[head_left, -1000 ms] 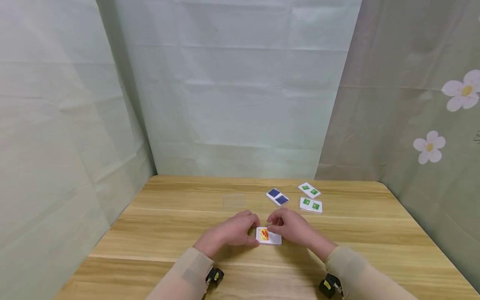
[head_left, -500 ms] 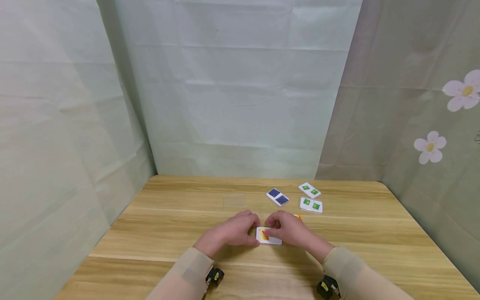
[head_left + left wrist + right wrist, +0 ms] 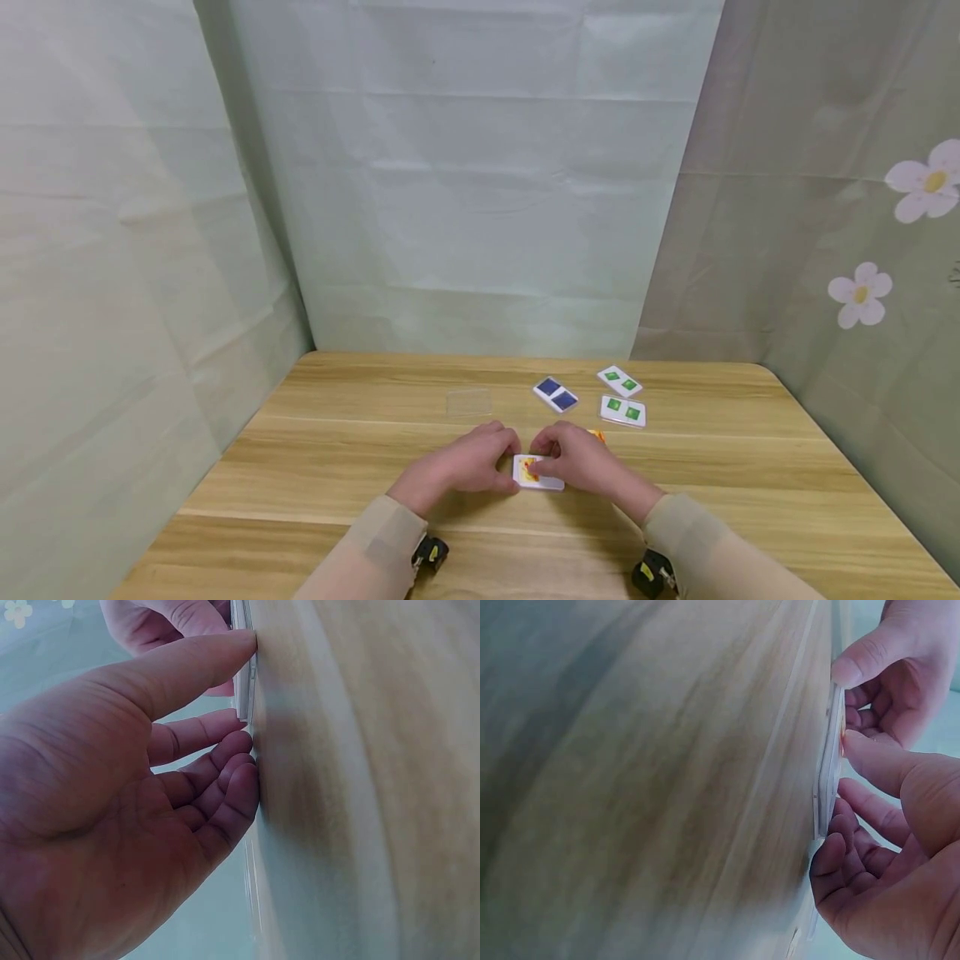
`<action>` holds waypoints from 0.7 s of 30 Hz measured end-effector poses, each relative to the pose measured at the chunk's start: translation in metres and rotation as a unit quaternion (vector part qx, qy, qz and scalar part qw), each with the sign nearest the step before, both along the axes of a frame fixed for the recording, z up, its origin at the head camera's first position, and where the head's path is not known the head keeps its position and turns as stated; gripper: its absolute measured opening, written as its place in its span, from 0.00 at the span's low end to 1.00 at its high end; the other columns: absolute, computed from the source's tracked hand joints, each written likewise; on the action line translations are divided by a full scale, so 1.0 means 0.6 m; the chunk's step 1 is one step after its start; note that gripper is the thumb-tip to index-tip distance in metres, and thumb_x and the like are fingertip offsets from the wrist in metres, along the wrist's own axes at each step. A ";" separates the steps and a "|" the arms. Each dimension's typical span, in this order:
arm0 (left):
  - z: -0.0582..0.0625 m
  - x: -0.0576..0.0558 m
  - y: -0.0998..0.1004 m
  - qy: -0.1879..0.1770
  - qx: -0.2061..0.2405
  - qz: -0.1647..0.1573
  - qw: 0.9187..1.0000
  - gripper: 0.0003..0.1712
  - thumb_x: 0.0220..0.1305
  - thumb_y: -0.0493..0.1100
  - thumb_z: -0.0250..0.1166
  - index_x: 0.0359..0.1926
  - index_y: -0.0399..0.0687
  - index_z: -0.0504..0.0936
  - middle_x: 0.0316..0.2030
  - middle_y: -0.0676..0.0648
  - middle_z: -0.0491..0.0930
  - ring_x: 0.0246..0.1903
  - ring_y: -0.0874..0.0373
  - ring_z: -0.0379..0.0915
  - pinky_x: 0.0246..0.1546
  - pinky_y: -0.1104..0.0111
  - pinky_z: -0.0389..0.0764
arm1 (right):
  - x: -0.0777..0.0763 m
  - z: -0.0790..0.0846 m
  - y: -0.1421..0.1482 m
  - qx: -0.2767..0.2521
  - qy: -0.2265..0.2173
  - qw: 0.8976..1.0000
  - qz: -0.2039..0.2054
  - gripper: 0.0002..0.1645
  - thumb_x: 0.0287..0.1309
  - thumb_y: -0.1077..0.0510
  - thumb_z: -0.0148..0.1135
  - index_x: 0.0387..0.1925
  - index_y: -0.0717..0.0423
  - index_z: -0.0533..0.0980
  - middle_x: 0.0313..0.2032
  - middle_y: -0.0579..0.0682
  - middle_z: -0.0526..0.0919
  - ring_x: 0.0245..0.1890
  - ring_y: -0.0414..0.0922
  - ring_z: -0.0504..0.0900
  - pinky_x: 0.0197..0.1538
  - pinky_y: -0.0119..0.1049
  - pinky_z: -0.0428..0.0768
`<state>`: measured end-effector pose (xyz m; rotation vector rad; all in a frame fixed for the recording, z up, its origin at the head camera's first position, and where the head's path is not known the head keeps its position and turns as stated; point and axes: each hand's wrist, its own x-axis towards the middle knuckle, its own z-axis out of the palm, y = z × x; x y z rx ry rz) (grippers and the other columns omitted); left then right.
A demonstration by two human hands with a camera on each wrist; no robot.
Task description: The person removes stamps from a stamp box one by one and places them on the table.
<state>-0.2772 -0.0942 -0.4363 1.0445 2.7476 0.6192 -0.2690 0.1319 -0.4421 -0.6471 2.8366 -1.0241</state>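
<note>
A white flat card or case (image 3: 553,483) with a yellow-orange picture at its left end lies on the wooden table (image 3: 337,492). My left hand (image 3: 474,460) grips its left end, thumb at the near edge and fingers at the far edge. Over the other end, my right hand (image 3: 581,461) has its thumb on the picture and its fingers curled at the far side. Side-on in the right wrist view, the case (image 3: 827,776) shows thin stacked layers. An orange piece (image 3: 597,435) peeks out behind the right hand, mostly hidden.
Farther back lie a clear flat plate (image 3: 468,402), a white card with two dark blue squares (image 3: 556,395) and two white cards with green squares, an upper one (image 3: 619,381) and a lower one (image 3: 622,412). Pale cloth walls (image 3: 480,208) surround the table.
My right hand has shifted slightly left, bringing its thumb onto the picture and uncovering the orange piece behind it. My left hand has stayed in place on the card.
</note>
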 end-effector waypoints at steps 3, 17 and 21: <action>-0.001 -0.001 0.001 0.000 -0.001 0.000 1.000 0.23 0.60 0.45 0.85 0.50 0.45 0.84 0.43 0.52 0.77 0.41 0.61 0.68 0.44 0.68 0.74 | -0.001 -0.001 0.000 0.003 0.003 1.000 0.004 0.10 0.60 0.58 0.84 0.40 0.55 0.89 0.35 0.42 0.86 0.37 0.41 0.80 0.45 0.38 0.80; -0.005 -0.006 0.001 0.003 -0.011 0.003 1.000 0.23 0.62 0.46 0.85 0.52 0.46 0.84 0.42 0.54 0.76 0.40 0.62 0.69 0.43 0.70 0.74 | -0.002 0.000 -0.001 0.014 -0.021 1.000 -0.009 0.06 0.64 0.60 0.81 0.39 0.51 0.88 0.34 0.40 0.84 0.37 0.41 0.77 0.47 0.41 0.80; -0.007 -0.006 0.001 -0.001 -0.014 0.008 1.000 0.23 0.62 0.47 0.84 0.52 0.46 0.84 0.42 0.54 0.76 0.41 0.62 0.69 0.44 0.70 0.75 | -0.004 -0.001 -0.002 0.011 -0.028 0.999 -0.012 0.05 0.66 0.61 0.79 0.39 0.51 0.87 0.34 0.41 0.83 0.37 0.42 0.77 0.46 0.41 0.79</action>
